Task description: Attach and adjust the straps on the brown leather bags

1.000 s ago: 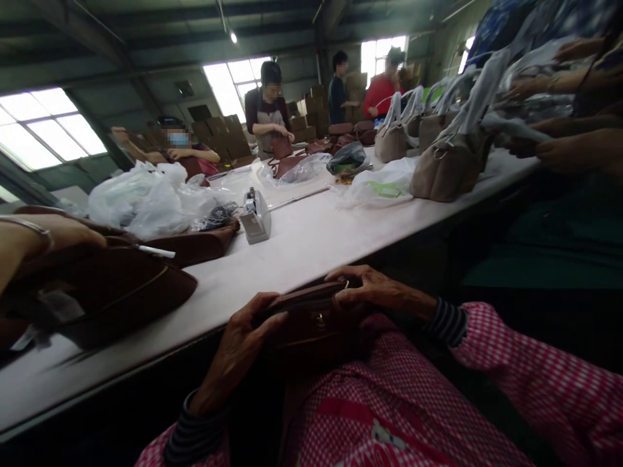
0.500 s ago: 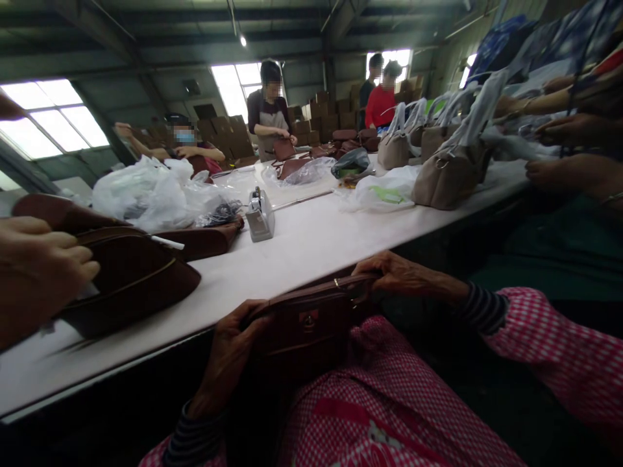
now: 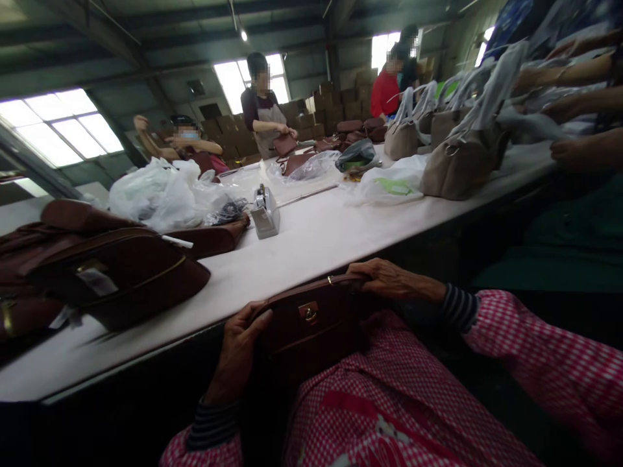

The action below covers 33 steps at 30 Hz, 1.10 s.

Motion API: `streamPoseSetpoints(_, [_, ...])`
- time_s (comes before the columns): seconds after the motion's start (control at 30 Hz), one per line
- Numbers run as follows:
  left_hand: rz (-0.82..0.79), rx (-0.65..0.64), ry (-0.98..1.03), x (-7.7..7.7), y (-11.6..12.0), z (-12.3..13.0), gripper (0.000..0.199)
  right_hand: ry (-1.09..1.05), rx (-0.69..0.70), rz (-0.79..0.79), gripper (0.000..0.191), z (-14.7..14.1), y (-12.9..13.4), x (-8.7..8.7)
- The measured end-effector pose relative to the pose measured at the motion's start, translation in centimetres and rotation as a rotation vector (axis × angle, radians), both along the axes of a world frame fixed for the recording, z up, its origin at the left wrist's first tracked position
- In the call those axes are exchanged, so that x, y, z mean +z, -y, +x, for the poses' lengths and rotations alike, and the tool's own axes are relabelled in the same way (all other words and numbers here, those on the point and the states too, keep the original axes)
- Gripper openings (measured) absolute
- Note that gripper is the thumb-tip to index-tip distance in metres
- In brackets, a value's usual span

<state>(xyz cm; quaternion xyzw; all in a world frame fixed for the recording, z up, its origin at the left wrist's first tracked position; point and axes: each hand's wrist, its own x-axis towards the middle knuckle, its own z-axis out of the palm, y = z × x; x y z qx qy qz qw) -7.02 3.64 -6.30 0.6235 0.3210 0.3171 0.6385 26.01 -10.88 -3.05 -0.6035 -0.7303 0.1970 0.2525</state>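
A dark brown handbag (image 3: 311, 327) with a small gold clasp rests against my lap, below the table's near edge. My left hand (image 3: 242, 344) grips its left top corner, thumb over the front. Around the top right corner my right hand (image 3: 382, 277) is closed, near a gold ring on the rim. The underside of the bag is lost in shadow. Over the bag's lower right lies the red checked apron (image 3: 379, 383).
The white table (image 3: 311, 233) bears a tape dispenser (image 3: 265, 213), brown bags (image 3: 121, 275) at the left, plastic wrapping (image 3: 160, 191) and taupe handbags (image 3: 455, 165). Other people's hands (image 3: 586, 152) are at the right. A person in an apron (image 3: 265, 117) stands across the table.
The bag's front has tilted up to face me more, both hands still on it. Another person's hand at the left has gone out of view. The camera view has shifted slightly.
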Motion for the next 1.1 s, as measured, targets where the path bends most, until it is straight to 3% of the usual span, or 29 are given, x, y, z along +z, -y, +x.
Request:
streamPoseSetpoints(0.13, [0.065,0.035,0.024,0.2,0.7,-0.5,0.032,-0.419,-0.013,-0.050,0.034,0.0,0.0,0.6])
streamPoseSetpoints(0.2, [0.100,0.065,0.015,0.2,0.9,-0.8,0.030,-0.517,-0.057,-0.046,0.038,-0.1,-0.3,0.8])
streamPoseSetpoints(0.33, [0.259,0.164,-0.095,0.9,1.0,-1.1,0.028,-0.447,-0.129,-0.008,0.037,-0.4,-1.2,1.6])
streamPoseSetpoints(0.43, [0.361,0.193,-0.190,2.5,1.0,-0.9,0.026,-0.367,-0.120,0.011,0.038,-0.9,-2.2,2.4])
streamPoseSetpoints(0.6, [0.578,0.074,-0.369,6.2,0.8,1.5,0.026,-0.311,-0.043,0.039,0.038,-2.7,-4.2,3.8])
streamPoseSetpoints(0.7, [0.694,-0.041,-0.423,7.5,0.1,3.6,0.023,-0.300,0.004,0.029,0.036,-3.8,-5.2,4.5])
streamPoseSetpoints(0.93, [0.525,-0.195,-0.235,7.0,-1.5,5.5,0.031,-0.373,0.060,-0.058,0.038,-4.5,-6.1,4.4])
streamPoseSetpoints(1.1, [0.198,-0.298,-0.172,7.6,-1.8,5.6,0.037,-0.334,0.031,-0.049,0.034,-5.2,-6.8,3.9])
